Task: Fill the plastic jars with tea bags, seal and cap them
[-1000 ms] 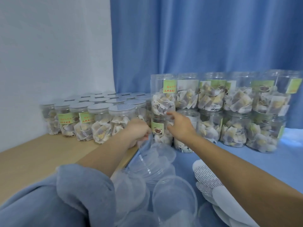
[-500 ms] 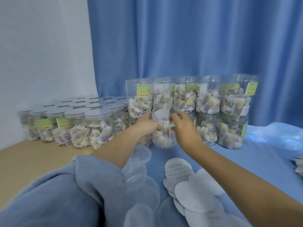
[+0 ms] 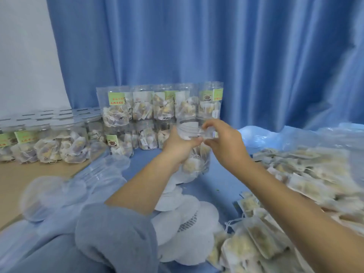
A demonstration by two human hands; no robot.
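I hold a clear plastic jar [image 3: 189, 128] above the blue cloth; it is partly filled with tea bags and has no cap. My left hand [image 3: 178, 147] wraps around its left side. My right hand [image 3: 224, 143] pinches the jar's upper rim from the right. White round seals [image 3: 183, 225] lie in a heap just below my forearms. Loose tea bags [image 3: 299, 174] are piled to the right. Clear lids [image 3: 92, 180] lie scattered at the left, blurred.
Uncapped filled jars [image 3: 157, 107] stand stacked two high against the blue curtain [image 3: 256, 56]. Capped, labelled jars [image 3: 49, 140] stand in rows on the wooden table [image 3: 23, 178] at the left. A crumpled plastic bag [image 3: 260, 138] lies behind the tea bags.
My hands took one filled jar from the lower row and brought it up and toward me. The view has swung right, bringing the tea bag pile into sight.
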